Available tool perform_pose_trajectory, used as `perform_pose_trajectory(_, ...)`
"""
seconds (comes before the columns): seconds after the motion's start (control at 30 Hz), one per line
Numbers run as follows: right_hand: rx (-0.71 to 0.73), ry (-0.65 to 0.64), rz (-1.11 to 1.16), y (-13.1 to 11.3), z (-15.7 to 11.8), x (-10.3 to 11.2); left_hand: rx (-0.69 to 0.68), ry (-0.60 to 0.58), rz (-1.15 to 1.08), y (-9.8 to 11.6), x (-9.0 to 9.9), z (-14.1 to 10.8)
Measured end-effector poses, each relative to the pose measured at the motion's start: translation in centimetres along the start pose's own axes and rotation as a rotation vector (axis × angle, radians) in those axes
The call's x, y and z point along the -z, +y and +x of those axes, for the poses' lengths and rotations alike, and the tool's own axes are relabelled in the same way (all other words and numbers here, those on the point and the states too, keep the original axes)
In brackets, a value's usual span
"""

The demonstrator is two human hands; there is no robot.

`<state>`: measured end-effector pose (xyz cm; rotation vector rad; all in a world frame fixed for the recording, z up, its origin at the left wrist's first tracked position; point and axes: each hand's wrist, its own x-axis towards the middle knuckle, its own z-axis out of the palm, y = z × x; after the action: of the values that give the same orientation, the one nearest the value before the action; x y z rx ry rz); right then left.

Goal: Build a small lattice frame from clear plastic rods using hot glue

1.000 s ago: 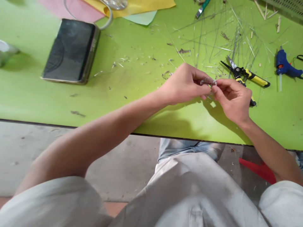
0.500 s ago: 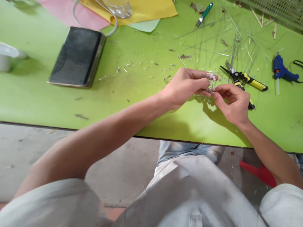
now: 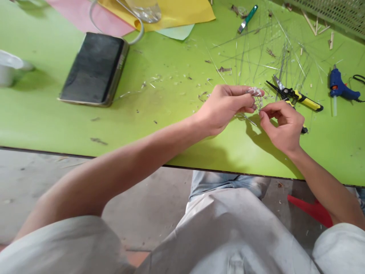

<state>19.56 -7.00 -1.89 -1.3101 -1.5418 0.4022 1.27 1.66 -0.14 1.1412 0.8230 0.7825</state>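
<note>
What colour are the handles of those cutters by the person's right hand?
The cutter handles are yellow and black, seen best in the head view.

We see a green tabletop (image 3: 171, 140) spread beneath our grip (image 3: 258, 103) and reaching well beyond it, and to both sides. Light gives the surface a soft sheen; shadows (image 3: 261, 140) fall across it just on the near side of the grip. Nearer to us, the table ends in a thin dark edge (image 3: 199, 168). Below that edge, to the near left of the grip, we look down on a grey floor (image 3: 151, 205), scuffed and dotted with small scraps, with a reddish-orange patch (image 3: 137, 257) further toward us. To the near right, the floor looks darker.
</note>
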Motion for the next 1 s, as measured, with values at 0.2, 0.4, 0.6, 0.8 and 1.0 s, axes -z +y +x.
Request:
perform_pose_trajectory(0.2, 0.124, 0.041, -0.203, 0.0, 0.1, 0.3, -0.033, 0.041, 0.024, -0.3, -0.6, -0.3)
perform_pose_trajectory(0.4, 0.354, 0.033, -0.427, 1.3, -0.3, 0.8, 0.014, 0.100, -0.130, -0.3, -1.6, -0.8)
perform_pose_trajectory(0.6, 0.594, 0.111, -0.576, 2.2, -0.4, 0.8, 0.031, 0.111, -0.310, -0.2, -2.2, -1.5)
perform_pose_trajectory(0.8, 0.592, 0.136, -0.601, 2.0, -0.4, 0.7, 0.025, 0.104, -0.397, -0.7, -2.2, -1.4)
perform_pose_trajectory(1.0, 0.570, 0.128, -0.544, 3.4, -0.6, 1.2, 0.020, 0.106, -0.430, -1.4, -2.4, -1.5)
